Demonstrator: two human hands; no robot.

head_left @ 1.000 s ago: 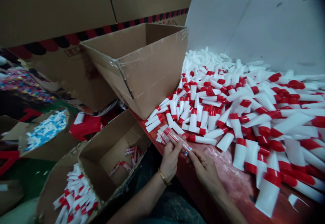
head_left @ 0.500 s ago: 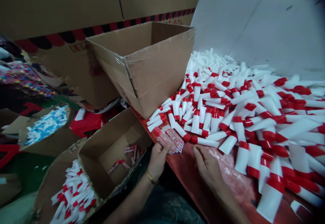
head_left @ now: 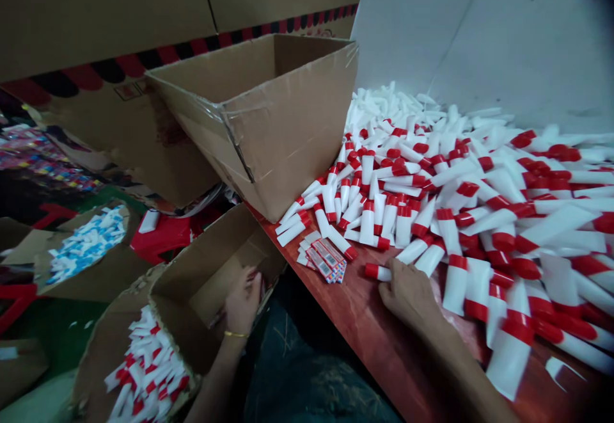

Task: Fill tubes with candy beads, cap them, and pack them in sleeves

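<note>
My left hand (head_left: 241, 303) is down inside the open cardboard box (head_left: 192, 282) at my left, fingers loosely bent and apart, beside small red-printed pieces (head_left: 260, 288) that it partly hides. I cannot make out anything held in it. My right hand (head_left: 410, 292) is closed over a white tube with a red cap (head_left: 378, 272) on the red tabletop (head_left: 355, 320); the cap sticks out to the left of the fingers. Between the hands, near the table edge, lies a small stack of printed labels or cards (head_left: 326, 258).
A large heap of red-capped white tubes (head_left: 460, 173) spreads over the right side. A tall open carton (head_left: 288, 128) stands behind the labels. At lower left are a box of red-and-white pieces (head_left: 146, 365) and one of blue-and-white pieces (head_left: 89, 244).
My left hand has moved left from above the labels into the box; the blurred reddish item it held no longer shows. My right hand has moved onto a tube and closed on it.
</note>
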